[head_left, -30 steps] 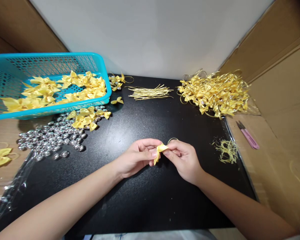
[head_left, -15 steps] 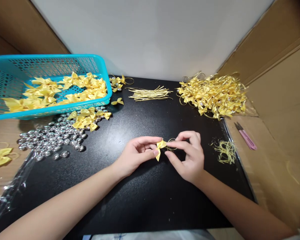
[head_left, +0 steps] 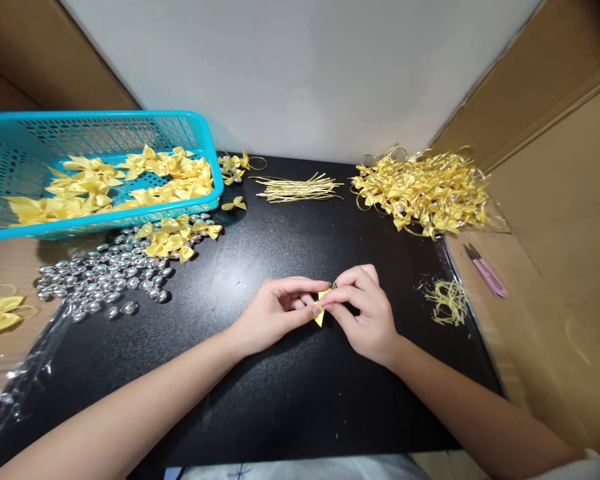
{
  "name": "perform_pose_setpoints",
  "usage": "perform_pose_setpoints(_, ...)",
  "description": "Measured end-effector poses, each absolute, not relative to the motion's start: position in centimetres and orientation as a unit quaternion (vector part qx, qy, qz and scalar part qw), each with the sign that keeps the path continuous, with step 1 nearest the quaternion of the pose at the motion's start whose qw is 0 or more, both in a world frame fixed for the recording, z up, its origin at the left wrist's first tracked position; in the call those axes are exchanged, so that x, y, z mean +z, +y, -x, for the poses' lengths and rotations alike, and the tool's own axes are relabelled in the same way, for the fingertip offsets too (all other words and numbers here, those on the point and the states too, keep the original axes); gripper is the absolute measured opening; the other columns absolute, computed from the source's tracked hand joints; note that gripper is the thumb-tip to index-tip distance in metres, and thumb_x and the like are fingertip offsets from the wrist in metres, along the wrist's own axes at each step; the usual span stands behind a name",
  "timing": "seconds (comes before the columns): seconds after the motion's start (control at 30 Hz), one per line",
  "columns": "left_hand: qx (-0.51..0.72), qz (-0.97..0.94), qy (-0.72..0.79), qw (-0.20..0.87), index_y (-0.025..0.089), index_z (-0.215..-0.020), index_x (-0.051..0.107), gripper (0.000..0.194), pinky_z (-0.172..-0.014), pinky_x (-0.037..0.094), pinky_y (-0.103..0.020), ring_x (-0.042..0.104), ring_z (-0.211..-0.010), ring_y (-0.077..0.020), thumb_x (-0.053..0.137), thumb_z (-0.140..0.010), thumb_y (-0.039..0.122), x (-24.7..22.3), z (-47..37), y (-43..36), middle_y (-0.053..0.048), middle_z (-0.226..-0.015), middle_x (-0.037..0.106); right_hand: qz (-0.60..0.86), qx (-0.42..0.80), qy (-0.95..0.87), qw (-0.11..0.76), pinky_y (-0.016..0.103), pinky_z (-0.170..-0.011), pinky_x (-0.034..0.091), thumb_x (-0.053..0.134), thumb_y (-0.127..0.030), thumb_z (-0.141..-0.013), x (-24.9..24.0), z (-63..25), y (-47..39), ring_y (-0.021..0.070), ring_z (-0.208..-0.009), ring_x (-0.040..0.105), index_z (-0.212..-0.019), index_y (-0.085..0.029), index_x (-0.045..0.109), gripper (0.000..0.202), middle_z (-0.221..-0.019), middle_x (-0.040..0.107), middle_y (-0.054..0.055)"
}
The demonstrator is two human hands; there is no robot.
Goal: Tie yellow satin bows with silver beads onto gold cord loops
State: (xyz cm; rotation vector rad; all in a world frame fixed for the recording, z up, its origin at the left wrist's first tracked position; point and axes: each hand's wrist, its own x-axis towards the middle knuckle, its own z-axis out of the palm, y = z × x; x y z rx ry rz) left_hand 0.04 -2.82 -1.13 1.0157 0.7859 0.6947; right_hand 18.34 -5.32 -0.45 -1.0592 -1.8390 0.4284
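Observation:
Near the middle of the black table (head_left: 260, 400), my left hand (head_left: 280, 310) pinches a small yellow ribbon bow (head_left: 320, 319) between thumb and fingers. From the other side my right hand (head_left: 363, 310) meets it, its thumb and index fingertip closed at the bow's edge. A bit of thin gold cord (head_left: 335, 285) shows by the right fingers; most of it is hidden behind them. The fingertips of both hands cover much of the bow.
A blue basket (head_left: 213, 160) of yellow bows stands at left, silver beads (head_left: 105, 277) before it. Gold cords (head_left: 300, 189) lie at the back. Finished-looking bows (head_left: 423, 190), cord scraps (head_left: 449, 301) and pink snips (head_left: 487, 272) are at right.
My right hand has moved left and its thumb and index finger have closed at the bow. The cord loop that showed between the hands is now mostly hidden.

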Motion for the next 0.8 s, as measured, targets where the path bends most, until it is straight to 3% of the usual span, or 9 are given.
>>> perform_pose_setpoints(0.13,0.318,-0.454,0.365,0.747,0.015,-0.107,0.073,0.033,-0.066,0.05,-0.022,0.059,-0.066,-0.0097,0.077,-0.074,0.02,-1.2,0.0,-2.8,-0.001,-0.072,0.067,0.43,0.188,-0.739,0.483,0.033,-0.073,0.042,0.063,-0.022,-0.088,-0.3,-18.5,-5.3,0.0163,-0.079,0.052,-0.09,-0.024,0.07,0.008,-0.079,0.056,0.001)
perform_pose_setpoints(0.23,0.328,-0.449,0.365,0.746,0.015,-0.105,0.073,0.033,-0.067,0.05,-0.023,0.06,-0.066,-0.0104,0.078,-0.073,0.021,-1.2,0.0,-2.8,-0.002,-0.073,0.068,0.443,0.208,-0.742,0.458,0.035,-0.076,0.044,0.07,-0.024,-0.082,-0.4,-18.6,-5.1,0.0182,-0.085,0.052,-0.1,-0.024,0.07,0.017,-0.086,0.057,0.002)
perform_pose_setpoints(0.33,0.321,-0.451,0.375,0.744,0.014,-0.106,0.073,0.035,-0.068,0.05,-0.025,0.06,-0.066,-0.0111,0.078,-0.073,0.022,-1.2,-0.1,-2.9,-0.003,-0.074,0.068,0.45,0.213,-0.743,0.448,0.034,-0.076,0.044,0.07,-0.019,-0.082,-0.5,-18.5,-4.9,0.0178,-0.085,0.05,-0.083,-0.025,0.072,0.007,-0.082,0.054,0.002)
perform_pose_setpoints(0.43,0.313,-0.459,0.377,0.741,0.014,-0.108,0.072,0.036,-0.066,0.049,-0.023,0.059,-0.066,-0.0107,0.077,-0.074,0.023,-1.1,-0.1,-2.9,-0.002,-0.072,0.067,0.452,0.218,-0.74,0.448,0.034,-0.078,0.044,0.067,-0.016,-0.084,-0.5,-18.4,-5.0,0.0175,-0.086,0.05,-0.076,-0.025,0.071,0.013,-0.08,0.055,0.001)
perform_pose_setpoints(0.67,0.319,-0.489,0.41,0.7,0.015,-0.11,0.073,0.039,-0.064,0.047,-0.023,0.058,-0.066,-0.011,0.077,-0.073,0.023,-1.1,-0.1,-2.5,-0.005,-0.079,0.07,0.415,0.337,-0.654,0.534,0.033,-0.077,0.047,0.064,-0.02,-0.088,0.2,-19.1,-4.8,0.0157,-0.086,0.057,-0.081,-0.024,0.066,0.008,-0.086,0.062,0.001)
perform_pose_setpoints(0.8,0.336,-0.48,0.435,0.683,0.015,-0.112,0.072,0.042,-0.064,0.047,-0.023,0.058,-0.067,-0.0112,0.078,-0.072,0.025,-1.3,0.1,-2.1,-0.005,-0.08,0.071,0.414,0.385,-0.562,0.603,0.028,-0.061,0.049,0.065,-0.031,-0.089,1.7,-20.3,-4.1,0.013,-0.072,0.061,-0.082,-0.025,0.062,0.01,-0.086,0.066,0.0)
